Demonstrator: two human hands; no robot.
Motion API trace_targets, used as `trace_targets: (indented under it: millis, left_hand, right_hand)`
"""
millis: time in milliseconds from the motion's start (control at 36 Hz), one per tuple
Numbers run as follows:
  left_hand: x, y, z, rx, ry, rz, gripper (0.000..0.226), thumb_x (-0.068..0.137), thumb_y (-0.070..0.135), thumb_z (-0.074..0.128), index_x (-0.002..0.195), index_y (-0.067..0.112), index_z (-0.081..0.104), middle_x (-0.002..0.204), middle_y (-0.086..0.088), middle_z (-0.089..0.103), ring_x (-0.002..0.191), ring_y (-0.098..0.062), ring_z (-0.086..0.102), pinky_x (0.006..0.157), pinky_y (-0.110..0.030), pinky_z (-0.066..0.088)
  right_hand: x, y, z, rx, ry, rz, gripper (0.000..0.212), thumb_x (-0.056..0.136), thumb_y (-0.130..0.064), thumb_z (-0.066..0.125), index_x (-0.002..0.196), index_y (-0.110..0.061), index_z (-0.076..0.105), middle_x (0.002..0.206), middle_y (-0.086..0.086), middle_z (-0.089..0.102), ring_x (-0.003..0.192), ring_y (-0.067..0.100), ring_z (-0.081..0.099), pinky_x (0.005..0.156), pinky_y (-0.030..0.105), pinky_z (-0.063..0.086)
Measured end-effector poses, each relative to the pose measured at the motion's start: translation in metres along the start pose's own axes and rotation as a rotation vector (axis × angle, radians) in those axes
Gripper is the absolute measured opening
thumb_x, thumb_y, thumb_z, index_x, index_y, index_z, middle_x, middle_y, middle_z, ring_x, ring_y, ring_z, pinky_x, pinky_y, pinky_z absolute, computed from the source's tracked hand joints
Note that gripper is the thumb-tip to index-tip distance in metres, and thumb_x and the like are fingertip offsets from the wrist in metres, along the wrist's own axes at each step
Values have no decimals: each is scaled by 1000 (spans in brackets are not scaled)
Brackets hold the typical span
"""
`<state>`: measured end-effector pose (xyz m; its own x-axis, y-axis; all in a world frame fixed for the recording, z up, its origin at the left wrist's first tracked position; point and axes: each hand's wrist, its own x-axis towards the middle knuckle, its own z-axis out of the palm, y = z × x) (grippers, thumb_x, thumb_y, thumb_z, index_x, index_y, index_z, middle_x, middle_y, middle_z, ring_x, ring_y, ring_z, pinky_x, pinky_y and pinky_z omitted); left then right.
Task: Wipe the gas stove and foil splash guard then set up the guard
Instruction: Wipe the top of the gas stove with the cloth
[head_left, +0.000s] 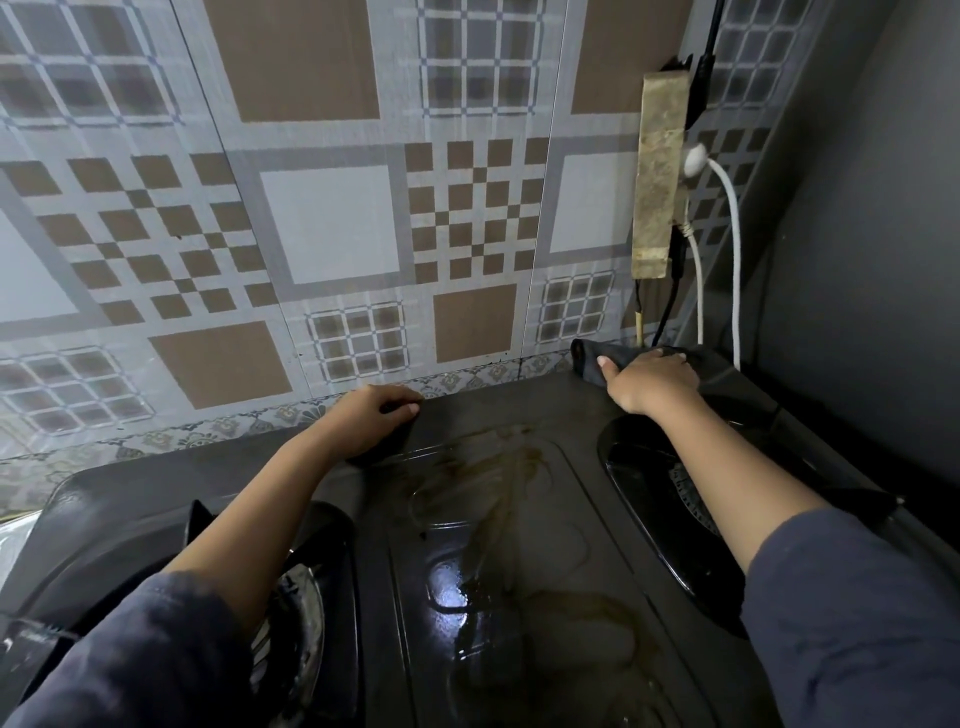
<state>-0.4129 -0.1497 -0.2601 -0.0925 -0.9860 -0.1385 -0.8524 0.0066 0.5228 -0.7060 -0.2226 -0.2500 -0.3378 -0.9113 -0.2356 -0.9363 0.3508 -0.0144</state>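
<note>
Stove (519, 519) fills the lower view, a black two-burner gas top pushed close to the tiled wall (332, 223), its middle panel wet and streaked with brown grease. At about one o'clock the right hand (649, 382) lies palm-down with fingers spread on a dark cloth (587, 358), pressing it against the far right corner. That flat press suits scrubbing a corner. At about eleven o'clock the left hand (374, 418) is curled over the stove's back edge, fingers bent, holding no loose thing; most likely it steadies the stove against the push of the wiping arm.

As for things that hold others, only the two burner wells count. The left well (322, 571) and the right well (654, 499) each hold a burner, partly hidden by the forearms.

No foil guard shows anywhere, so setting it up looks some way off. A power strip (657, 176) with cords hangs at one o'clock above the cloth.
</note>
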Motion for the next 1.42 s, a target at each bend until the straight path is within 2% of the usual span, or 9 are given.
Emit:
trace_targets:
  millis: [389,556,722,917,1083,1139,1250,1417]
  left_hand:
    - [-8,-10,-2,-89,54,-20,37,91,28,55,127,21,56,136,-3,54,124,-22,48,105,-34,35]
    - [-14,-21,-4,-97,87,-66,39,88,34,59,125,21,58,135,-2,55,124,-22,50,103,-34,38]
    - [-22,-32,-10,-83,91,-108,42,87,40,59,125,24,58,137,-1,53,125,-23,49,104,-41,40]
    - [-35,-49,-16,-65,111,-141,44,85,45,58,126,29,56,135,-2,55,123,-26,50,105,-46,39]
    - [-46,-58,-17,-19,142,-151,47,87,48,54,131,30,51,137,-3,52,125,-26,48,108,-44,35]
    - [-47,-58,-16,18,144,-136,49,89,47,51,134,29,47,142,-6,47,131,-26,43,112,-44,28]
    - [-52,-58,-12,59,123,-104,51,93,43,45,141,26,38,153,-12,28,145,-24,18,118,-43,7]
    - [-59,-56,-10,18,122,-68,50,95,34,46,142,20,37,155,-7,21,146,-20,11,119,-44,8]
  right_hand:
    - [-30,-12,0,-179,70,-188,74,97,-51,12,145,5,13,151,27,20,139,38,25,104,39,33]
    - [-42,-27,6,-188,61,-273,75,96,-54,12,146,2,9,153,27,13,139,39,24,103,42,35]
    - [-65,-53,19,-163,43,-370,74,96,-54,13,147,-1,5,155,24,5,143,36,14,110,45,27]
    - [-94,-77,33,-81,-30,-476,73,96,-54,12,148,-5,-3,155,23,-8,145,35,-3,118,43,3]
    - [-120,-93,37,-80,-93,-548,71,95,-55,13,148,-11,-7,155,20,-14,145,33,-9,117,42,-2]
    - [-128,-96,38,-84,-104,-575,71,96,-54,14,148,-12,-8,155,18,-15,145,31,-10,117,41,-3]
    - [-141,-101,41,-93,-124,-655,68,97,-52,15,148,-15,-10,156,15,-18,145,29,-12,117,40,-5]
    - [-149,-105,48,-71,-156,-774,66,96,-53,17,148,-21,-9,156,7,-20,144,21,-17,116,35,-10]
